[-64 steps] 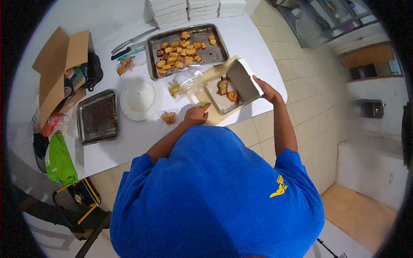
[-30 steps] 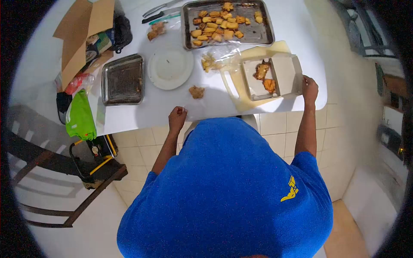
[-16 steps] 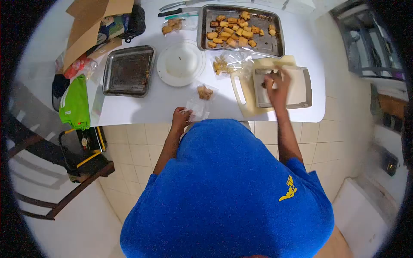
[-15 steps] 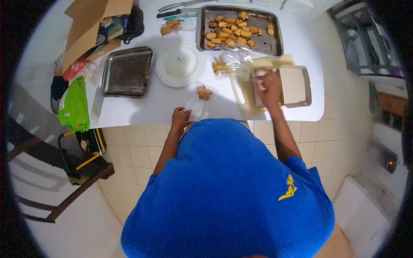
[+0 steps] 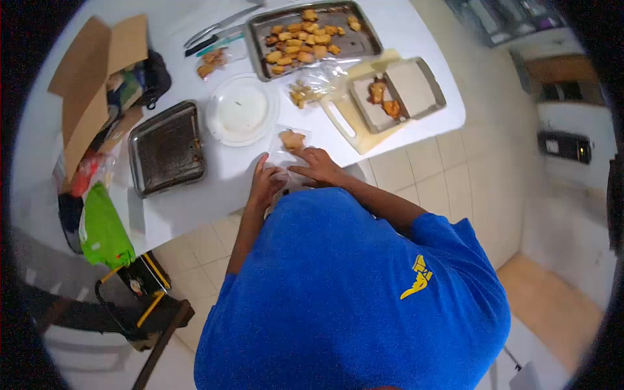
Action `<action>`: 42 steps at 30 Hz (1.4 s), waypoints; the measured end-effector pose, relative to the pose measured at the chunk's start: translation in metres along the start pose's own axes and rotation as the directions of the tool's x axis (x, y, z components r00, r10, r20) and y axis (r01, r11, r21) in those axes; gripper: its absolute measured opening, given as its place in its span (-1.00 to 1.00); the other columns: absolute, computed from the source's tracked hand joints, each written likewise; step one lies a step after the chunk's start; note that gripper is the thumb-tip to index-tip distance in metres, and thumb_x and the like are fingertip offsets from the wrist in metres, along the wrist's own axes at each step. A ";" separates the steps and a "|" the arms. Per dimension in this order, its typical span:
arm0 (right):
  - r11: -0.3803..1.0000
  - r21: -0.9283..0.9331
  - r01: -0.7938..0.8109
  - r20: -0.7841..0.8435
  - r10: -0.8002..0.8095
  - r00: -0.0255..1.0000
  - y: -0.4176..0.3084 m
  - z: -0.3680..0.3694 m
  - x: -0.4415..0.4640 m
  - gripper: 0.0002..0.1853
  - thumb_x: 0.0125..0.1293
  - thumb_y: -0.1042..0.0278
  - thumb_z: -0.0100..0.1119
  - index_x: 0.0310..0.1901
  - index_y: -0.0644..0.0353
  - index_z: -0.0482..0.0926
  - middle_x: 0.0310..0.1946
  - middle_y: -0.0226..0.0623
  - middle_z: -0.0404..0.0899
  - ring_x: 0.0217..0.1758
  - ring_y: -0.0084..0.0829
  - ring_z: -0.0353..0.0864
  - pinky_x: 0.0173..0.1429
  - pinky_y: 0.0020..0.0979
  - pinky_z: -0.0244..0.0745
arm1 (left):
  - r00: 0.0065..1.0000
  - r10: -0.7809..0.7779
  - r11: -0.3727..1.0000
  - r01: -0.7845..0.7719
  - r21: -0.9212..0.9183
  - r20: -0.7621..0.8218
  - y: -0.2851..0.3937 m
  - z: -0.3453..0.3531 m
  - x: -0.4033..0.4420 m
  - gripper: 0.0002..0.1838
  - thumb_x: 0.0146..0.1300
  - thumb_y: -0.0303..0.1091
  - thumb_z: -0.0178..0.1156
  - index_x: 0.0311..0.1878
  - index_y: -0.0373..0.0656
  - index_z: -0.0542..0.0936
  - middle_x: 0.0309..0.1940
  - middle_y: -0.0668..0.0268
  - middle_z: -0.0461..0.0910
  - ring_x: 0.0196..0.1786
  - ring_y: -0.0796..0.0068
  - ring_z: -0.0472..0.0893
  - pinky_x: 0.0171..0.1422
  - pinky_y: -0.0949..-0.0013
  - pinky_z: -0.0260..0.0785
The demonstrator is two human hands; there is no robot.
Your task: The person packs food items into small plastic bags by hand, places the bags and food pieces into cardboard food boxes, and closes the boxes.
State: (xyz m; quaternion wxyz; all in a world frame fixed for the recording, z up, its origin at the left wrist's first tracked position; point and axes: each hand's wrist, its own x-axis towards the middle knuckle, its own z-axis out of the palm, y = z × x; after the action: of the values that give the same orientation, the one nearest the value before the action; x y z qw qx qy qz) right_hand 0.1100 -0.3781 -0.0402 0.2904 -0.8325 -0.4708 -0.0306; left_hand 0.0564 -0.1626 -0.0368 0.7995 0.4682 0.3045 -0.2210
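Note:
A clear plastic bag (image 5: 281, 155) lies at the table's front edge with a light-brown piece of food (image 5: 292, 140) in its far end. My left hand (image 5: 265, 183) pinches the near edge of the bag from the left. From the right, my right hand (image 5: 317, 168) has its fingers at the same edge, close to my left fingers. Right of my hands, an open cardboard box (image 5: 367, 119) holds browned pieces that look like chicken (image 5: 377, 91). The box stands on a pale cutting board (image 5: 348, 130).
A baking tray (image 5: 260, 57) of browned chunks stands at the back. White plates (image 5: 221, 117) and a dark, stained tray (image 5: 166, 153) are to the left. Bagged food (image 5: 299, 94), a knife (image 5: 201, 45), a large carton (image 5: 88, 110) and a green bag (image 5: 104, 227) lie around.
My right hand has moved left from the cardboard box to the plastic bag, uncovering the pieces in the box. My left hand stays at the bag. The view has turned.

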 end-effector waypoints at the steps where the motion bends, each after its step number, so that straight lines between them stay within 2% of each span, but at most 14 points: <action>1: 0.999 0.005 -0.052 -0.018 0.052 0.998 -0.006 0.000 0.000 -0.49 -0.12 0.20 0.33 -0.01 -0.09 0.55 0.16 -0.16 0.35 0.12 -0.10 0.40 0.13 -0.16 0.35 | 1.000 -0.021 1.000 0.021 0.020 -0.009 0.001 0.000 -0.001 -0.39 0.26 -0.42 0.01 0.36 0.10 0.07 -0.21 0.22 0.48 -0.23 0.36 0.56 -0.13 0.27 0.50; 4: 0.990 0.048 -0.136 -0.057 0.139 0.989 -0.020 -0.006 0.000 -0.83 -0.06 0.26 0.27 -0.38 0.04 0.66 0.07 -0.27 0.46 0.10 -0.15 0.42 0.09 -0.19 0.41 | 1.000 0.000 0.996 0.001 0.090 -0.011 0.014 0.003 -0.013 -0.36 0.24 -0.39 0.05 0.37 0.11 0.09 -0.23 0.29 0.47 -0.24 0.40 0.56 -0.12 0.28 0.48; 7: 0.979 0.134 -0.154 -0.012 0.157 0.987 -0.010 0.002 -0.008 -0.90 0.05 0.36 0.25 -0.38 0.15 0.64 0.04 -0.20 0.48 0.08 -0.17 0.43 0.13 -0.22 0.36 | 1.000 -0.010 0.991 0.009 0.130 0.007 0.026 0.005 -0.020 -0.42 0.23 -0.38 0.08 0.33 0.04 0.20 -0.21 0.32 0.47 -0.19 0.43 0.55 -0.07 0.26 0.45; 10: 0.969 0.144 -0.200 -0.041 0.208 0.977 -0.017 -0.023 -0.010 -0.90 0.05 0.39 0.24 -0.40 0.19 0.63 0.01 -0.18 0.49 0.05 -0.16 0.46 0.10 -0.23 0.40 | 0.981 0.030 0.945 -0.090 0.314 0.189 0.017 -0.017 -0.002 -0.46 0.21 -0.38 0.10 0.29 -0.01 0.29 -0.08 0.35 0.49 -0.11 0.41 0.53 0.00 0.27 0.41; 13: 0.952 0.144 -0.271 0.004 0.273 0.962 -0.014 -0.026 -0.022 -0.90 0.07 0.42 0.21 -0.36 0.21 0.64 -0.01 -0.15 0.50 0.03 -0.15 0.47 0.09 -0.22 0.42 | 0.866 0.029 0.728 -0.361 0.583 0.500 0.026 -0.019 -0.008 -0.41 0.14 -0.47 0.15 0.28 -0.02 0.31 0.11 0.39 0.44 -0.02 0.35 0.50 0.08 0.32 0.37; 14: 0.877 0.227 -0.423 0.057 0.421 0.905 -0.018 -0.027 -0.026 -0.85 0.10 0.46 0.19 -0.27 0.21 0.63 -0.01 -0.14 0.50 0.04 -0.14 0.47 0.09 -0.23 0.42 | 0.859 0.035 0.682 -0.394 0.616 0.510 0.023 -0.019 -0.006 -0.40 0.04 -0.53 0.22 0.22 -0.05 0.40 0.11 0.35 0.49 -0.06 0.33 0.54 0.07 0.37 0.40; 18: 0.884 0.304 -0.356 0.046 0.360 0.932 -0.008 -0.021 -0.038 -0.88 0.15 0.46 0.15 -0.27 0.26 0.56 -0.10 -0.16 0.51 0.01 -0.14 0.49 0.08 -0.23 0.43 | 0.786 0.325 0.422 -0.618 0.663 0.526 0.012 -0.015 -0.001 -0.63 0.00 -0.49 0.30 -0.03 -0.14 0.59 -0.20 0.21 0.64 -0.26 0.41 0.61 -0.10 0.38 0.48; 22: 0.831 0.388 -0.399 0.105 0.390 0.915 0.007 -0.030 -0.027 -0.89 0.25 0.43 0.06 -0.28 0.27 0.52 -0.12 -0.17 0.51 -0.05 -0.18 0.53 0.01 -0.26 0.45 | 0.728 0.431 0.273 -0.669 0.691 0.534 0.014 -0.008 0.015 -0.81 0.09 -0.39 0.27 -0.22 -0.22 0.60 -0.33 0.18 0.60 -0.28 0.34 0.60 -0.18 0.40 0.44; 25: 0.738 0.502 -0.451 0.028 0.508 0.861 0.015 -0.022 -0.023 -0.87 0.25 0.37 0.04 -0.29 0.24 0.51 -0.21 -0.17 0.53 -0.16 -0.22 0.55 -0.08 -0.29 0.46 | 0.506 0.649 -0.075 -0.700 0.710 0.567 0.020 0.003 0.027 -0.83 0.12 -0.36 0.24 -0.28 -0.25 0.58 -0.30 0.17 0.59 -0.26 0.30 0.59 -0.16 0.35 0.42; 28: 0.634 0.544 -0.551 0.065 0.622 0.780 0.023 -0.017 -0.017 -0.86 0.24 0.34 0.03 -0.30 0.22 0.51 -0.33 -0.18 0.55 -0.30 -0.26 0.56 -0.15 -0.30 0.47 | 0.499 0.740 0.022 -0.688 0.725 0.451 0.024 0.013 0.042 -0.83 0.16 -0.33 0.20 -0.32 -0.27 0.56 -0.27 0.13 0.56 -0.24 0.28 0.58 -0.15 0.29 0.40; 31: 0.593 0.497 -0.633 0.102 0.685 0.721 0.033 -0.013 -0.010 -0.81 0.22 0.29 0.02 -0.32 0.24 0.53 -0.41 -0.15 0.59 -0.37 -0.24 0.59 -0.19 -0.28 0.49 | 0.769 0.592 0.391 -0.534 0.749 0.239 0.029 0.021 0.050 -0.79 0.22 -0.30 0.15 -0.35 -0.28 0.54 -0.35 0.11 0.57 -0.29 0.27 0.59 -0.17 0.26 0.40; 34: 0.588 0.411 -0.697 0.106 0.729 0.677 0.039 -0.013 -0.002 -0.76 0.20 0.22 0.03 -0.33 0.25 0.55 -0.36 -0.10 0.61 -0.33 -0.16 0.61 -0.17 -0.23 0.50 | 0.881 0.472 0.558 -0.322 0.765 0.027 0.025 0.018 0.070 -0.73 0.26 -0.24 0.10 -0.36 -0.30 0.53 -0.44 0.10 0.58 -0.34 0.27 0.59 -0.19 0.27 0.40; 39: 0.595 0.355 -0.721 -0.005 0.772 0.635 0.047 -0.006 0.012 -0.71 0.17 0.17 0.03 -0.34 0.26 0.54 -0.35 -0.01 0.59 -0.29 -0.01 0.59 -0.15 -0.17 0.49 | 0.865 0.500 0.488 -0.324 0.811 0.044 0.029 0.024 0.074 -0.68 0.25 -0.18 0.11 -0.37 -0.32 0.52 -0.49 0.11 0.58 -0.40 0.30 0.59 -0.25 0.28 0.39; 42: 0.535 0.340 -0.773 -0.008 0.824 0.567 0.051 -0.004 0.020 -0.76 0.19 0.22 0.06 -0.34 0.24 0.55 -0.43 -0.11 0.60 -0.34 -0.20 0.61 -0.18 -0.29 0.48 | 0.808 0.579 0.384 -0.391 0.837 0.112 0.025 0.023 0.080 -0.71 0.24 -0.21 0.13 -0.38 -0.31 0.52 -0.50 0.15 0.58 -0.42 0.39 0.58 -0.28 0.34 0.39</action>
State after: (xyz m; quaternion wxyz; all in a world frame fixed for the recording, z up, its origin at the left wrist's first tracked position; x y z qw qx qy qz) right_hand 0.1623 -0.3847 -0.0534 0.4325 -0.8951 -0.0096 0.1078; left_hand 0.1359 -0.1766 -0.0681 0.4743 0.8747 0.0893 -0.0446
